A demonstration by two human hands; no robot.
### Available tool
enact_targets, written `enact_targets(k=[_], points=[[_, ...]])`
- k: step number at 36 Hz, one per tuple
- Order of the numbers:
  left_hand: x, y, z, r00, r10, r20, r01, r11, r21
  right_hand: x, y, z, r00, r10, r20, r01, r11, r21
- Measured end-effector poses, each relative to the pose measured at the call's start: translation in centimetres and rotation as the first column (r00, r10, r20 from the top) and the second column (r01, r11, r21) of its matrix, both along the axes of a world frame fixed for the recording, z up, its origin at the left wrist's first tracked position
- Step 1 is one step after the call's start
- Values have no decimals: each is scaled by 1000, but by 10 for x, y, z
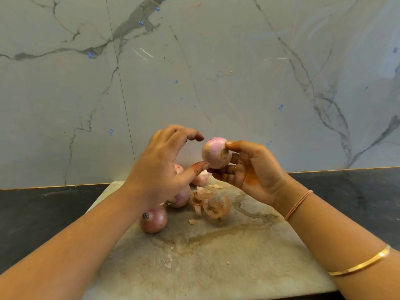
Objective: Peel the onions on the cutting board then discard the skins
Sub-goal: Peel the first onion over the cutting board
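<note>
While the veined marble wall (pixel 238 72) and dark counter (pixel 357 191) fill the background, the work sits over a worn, stained pale cutting board (pixel 216 267) with a scratched, matte surface.

The right hand (pixel 255 172) is raised above the board's far half and clamps the held onion (pixel 215 153) between thumb and fingers. The thumb tip is beside the brown root spot. This onion is smooth and pink-white, nearly round with no clear long axis, and looks almost fully peeled.

The left hand (pixel 160 167) is just left of it, fingers arched apart and gripping nothing. Only the thumb tip touches the onion's lower left side. Both hands are at the onion, so the next strip likely pulls leftward.

Below, an unpeeled onion (pixel 153 220), glossy red-brown, lies on the board's left part. Other onions (pixel 201 177) sit behind, partly hidden by the left hand.

Papery, curled skins (pixel 211 205) are piled mid-board, not yet discarded. Small flakes (pixel 192 221) are nearby.
</note>
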State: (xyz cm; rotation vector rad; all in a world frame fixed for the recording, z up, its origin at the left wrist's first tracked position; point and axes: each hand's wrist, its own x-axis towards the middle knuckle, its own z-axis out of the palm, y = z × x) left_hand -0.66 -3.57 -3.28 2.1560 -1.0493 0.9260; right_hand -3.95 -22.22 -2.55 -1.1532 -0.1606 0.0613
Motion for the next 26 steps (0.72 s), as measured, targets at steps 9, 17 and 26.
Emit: enact_targets(k=[9,17,26], points=[[-2,-1,0,999,-33,-15,33,999,-31,-2,0,-1,992,122,34,-121,993,-6],[-1,-2,-1,997,-53,-55,52,998,-26,-2,0,-1,990,134,42,-134,991,-9],[1,-4,-4,998,-60,-23,59,997,-53,-2,1,-2,987,155,30,-156,988,22]])
